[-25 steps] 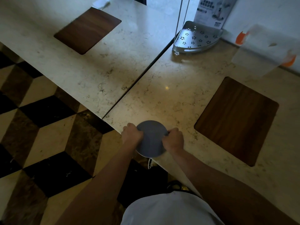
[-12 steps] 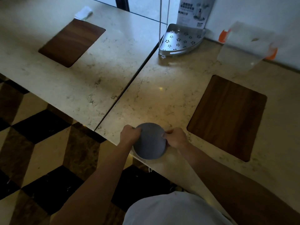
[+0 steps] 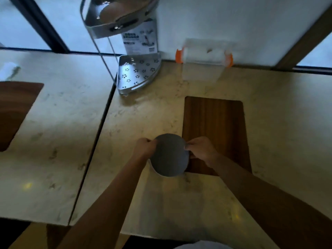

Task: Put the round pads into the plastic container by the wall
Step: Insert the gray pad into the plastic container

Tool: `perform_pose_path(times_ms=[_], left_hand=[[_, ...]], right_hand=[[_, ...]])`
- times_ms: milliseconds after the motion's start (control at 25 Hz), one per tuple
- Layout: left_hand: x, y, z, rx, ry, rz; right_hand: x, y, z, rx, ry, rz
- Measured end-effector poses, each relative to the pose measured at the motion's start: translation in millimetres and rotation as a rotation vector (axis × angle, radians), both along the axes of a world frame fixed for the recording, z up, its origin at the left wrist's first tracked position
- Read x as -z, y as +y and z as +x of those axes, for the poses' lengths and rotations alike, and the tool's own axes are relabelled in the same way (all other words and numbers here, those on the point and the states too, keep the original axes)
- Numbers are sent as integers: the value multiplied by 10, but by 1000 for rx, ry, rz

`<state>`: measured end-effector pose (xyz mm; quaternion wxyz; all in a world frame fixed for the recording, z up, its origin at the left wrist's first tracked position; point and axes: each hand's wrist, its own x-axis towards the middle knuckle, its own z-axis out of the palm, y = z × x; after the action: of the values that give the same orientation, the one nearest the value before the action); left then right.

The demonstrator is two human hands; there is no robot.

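- Both hands are closed on a grey round pad (image 3: 169, 157): its left edge is gripped by the left hand (image 3: 145, 147), its right edge by the right hand (image 3: 202, 149).
- Whether one pad or a stack is held cannot be told; a paler rim is seen under its lower edge.
- The pad is held above the beige marble tabletop (image 3: 143, 119), partly over the near left corner of a dark wooden rectangular inset (image 3: 215, 126).
- A clear plastic container with orange side clips (image 3: 203, 57) is seen against the white wall (image 3: 224, 18), well apart from the pad.
- A perforated metal corner rack (image 3: 137, 74) is placed just left of the container.
- A second tabletop with a wooden inset (image 3: 16, 112) is seen to the left across a dark seam.
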<state>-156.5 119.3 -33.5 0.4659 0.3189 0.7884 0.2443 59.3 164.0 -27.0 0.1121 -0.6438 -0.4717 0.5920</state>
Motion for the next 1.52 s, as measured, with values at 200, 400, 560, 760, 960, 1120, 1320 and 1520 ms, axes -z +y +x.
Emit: perform_pose_path(times_ms=[200, 400, 560, 760, 960, 1120, 1320, 1520], left_hand=[[-191, 1000, 338, 3, -7, 5], [-475, 1951, 477, -19, -30, 125], [-892, 2847, 509, -1, -29, 282], [-1262, 3937, 486, 53, 94, 423], [-1157, 4559, 468, 159, 205, 485], [-904, 4748, 472, 285, 411, 499], [-550, 4744, 496, 489, 707, 554], [-392, 4804, 515, 506, 808, 509]], right_hand=[[-250, 754, 326, 136, 35, 1], [-648, 1705, 559, 181, 65, 151], [-1044, 2606, 623, 193, 131, 322], [-1304, 3627, 603, 192, 117, 508], [-1234, 4235, 619, 70, -148, 689], [-944, 4437, 607, -54, -327, 800], [-545, 4446, 644, -74, -403, 857], [-325, 4458, 658, -62, -459, 874]])
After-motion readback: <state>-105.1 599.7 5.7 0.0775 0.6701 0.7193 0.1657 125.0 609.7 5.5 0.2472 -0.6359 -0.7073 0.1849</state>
